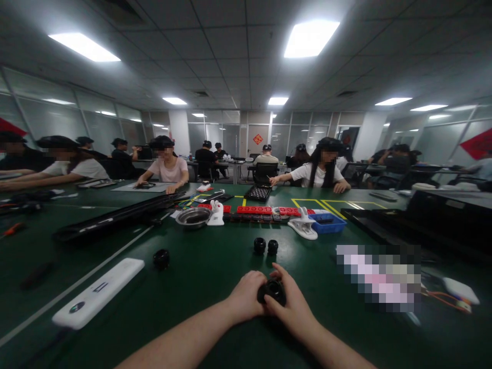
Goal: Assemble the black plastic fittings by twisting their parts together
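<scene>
a metal bowl point(192, 219) sits beside a white clamp point(216, 215), a blue tray point(335, 226) (something dark point(325, 221) inside) farther right.

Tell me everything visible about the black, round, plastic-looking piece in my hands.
The black, round, plastic-looking piece looks glossy, with a circular recess facing up. Your bare left hand and bare right hand hold it from either side, partly covering it. Whether it touches the dark green tabletop is hidden.
</scene>
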Motion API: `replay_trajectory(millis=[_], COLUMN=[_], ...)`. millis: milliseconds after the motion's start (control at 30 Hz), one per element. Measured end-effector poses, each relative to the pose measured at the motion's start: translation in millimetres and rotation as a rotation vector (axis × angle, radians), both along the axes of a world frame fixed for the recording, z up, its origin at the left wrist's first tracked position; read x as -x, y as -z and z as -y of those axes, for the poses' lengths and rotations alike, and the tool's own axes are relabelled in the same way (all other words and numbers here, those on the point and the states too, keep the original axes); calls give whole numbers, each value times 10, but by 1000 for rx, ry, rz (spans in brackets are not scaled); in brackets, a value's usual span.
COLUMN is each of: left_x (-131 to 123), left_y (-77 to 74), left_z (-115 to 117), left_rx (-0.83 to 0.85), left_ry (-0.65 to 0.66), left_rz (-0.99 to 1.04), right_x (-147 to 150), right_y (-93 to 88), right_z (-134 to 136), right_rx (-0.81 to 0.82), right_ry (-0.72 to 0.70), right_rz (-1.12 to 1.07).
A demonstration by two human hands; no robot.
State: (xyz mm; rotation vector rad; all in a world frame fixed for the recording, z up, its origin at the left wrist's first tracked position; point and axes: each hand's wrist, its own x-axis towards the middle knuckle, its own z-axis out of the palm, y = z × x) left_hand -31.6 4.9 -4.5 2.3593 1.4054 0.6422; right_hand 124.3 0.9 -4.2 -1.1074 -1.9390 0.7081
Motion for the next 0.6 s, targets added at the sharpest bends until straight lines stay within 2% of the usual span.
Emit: replay_trajectory(millis=[133,333,500,600], left_x=[0,-3,2,-2], left_y=[-4,-41,-37,-46], left_z=[3,17,17,20], left_rx=[-12,10,-2,-7], left_ry=[-3,3,12,16], left_rz=[2,1,15,13], right_x=[13,-2,-2,17], right_y=[-7,-42,-14,-28], right_z=[2,40,24,17], right_rx=[12,26,-42,-12], right_ry=[26,-109,5,55], right_rz=[-6,-19,-25,-10])
